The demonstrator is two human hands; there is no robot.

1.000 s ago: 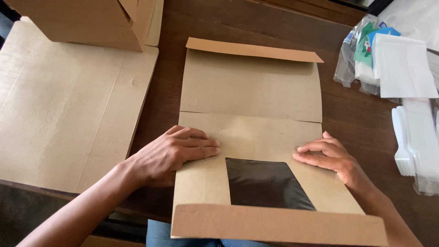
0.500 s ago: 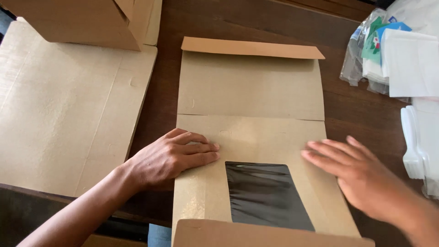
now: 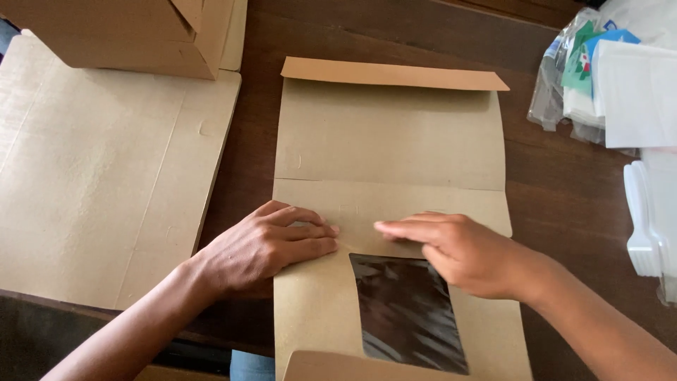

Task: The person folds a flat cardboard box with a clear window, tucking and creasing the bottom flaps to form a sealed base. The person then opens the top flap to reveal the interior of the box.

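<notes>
Now both hands lie flat and open on the box blank (image 3: 388, 190), mid table: left hand (image 3: 264, 247) pins it, right hand (image 3: 458, 250) rubs the fold. Next, I think, lift the flap.

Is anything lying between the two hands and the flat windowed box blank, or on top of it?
Nothing visible. The left hand rests flat on the windowed box blank at its left edge, and the right hand lies across the crease just above the dark window. The cardboard sheet and plastic packets sit off to the sides.
</notes>
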